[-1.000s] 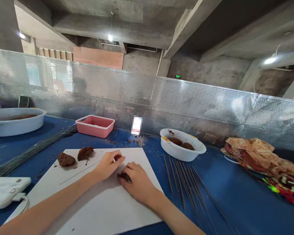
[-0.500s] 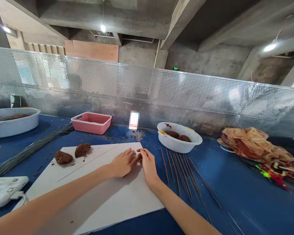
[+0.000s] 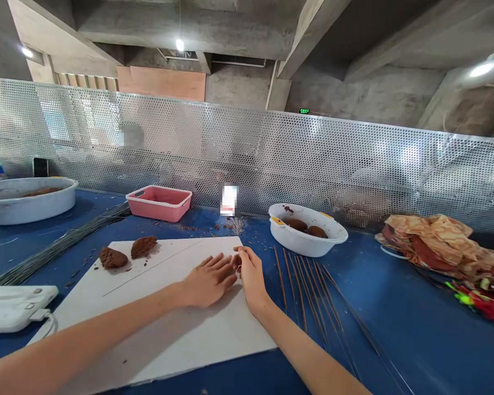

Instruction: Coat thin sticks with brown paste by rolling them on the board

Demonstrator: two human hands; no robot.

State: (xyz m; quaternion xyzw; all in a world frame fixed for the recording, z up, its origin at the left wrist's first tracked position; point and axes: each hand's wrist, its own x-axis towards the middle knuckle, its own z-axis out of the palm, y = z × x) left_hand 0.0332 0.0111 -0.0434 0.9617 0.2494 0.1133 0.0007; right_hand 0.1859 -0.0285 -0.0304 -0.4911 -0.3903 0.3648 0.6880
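Note:
My left hand (image 3: 209, 281) lies flat, fingers stretched and spread, over the white board (image 3: 181, 345). Close beside its fingertips, my right hand (image 3: 252, 280) is curled at the board's right edge around a small piece of brown dough (image 3: 237, 263), mostly hidden by the fingers. Two crumbly lumps of the same dough, a left one (image 3: 113, 258) and a right one (image 3: 144, 247), sit at the board's far left. A thin dark wire (image 3: 148, 267) runs slantwise across the board between the lumps and my left hand.
Right of the board lie several brown-coated wires (image 3: 304, 291). Behind them stands a white basin (image 3: 302, 245) holding brown lumps. A pink basket (image 3: 158, 208), a wire bundle (image 3: 66, 241), another basin (image 3: 53, 206) and a white power strip (image 3: 18, 307) are leftward. Crumpled plastic (image 3: 440, 241) lies far right.
My left hand has flattened and spread its fingers, drawing slightly back from the right fingertips. My right hand stays curled in place. The whole view has shifted slightly.

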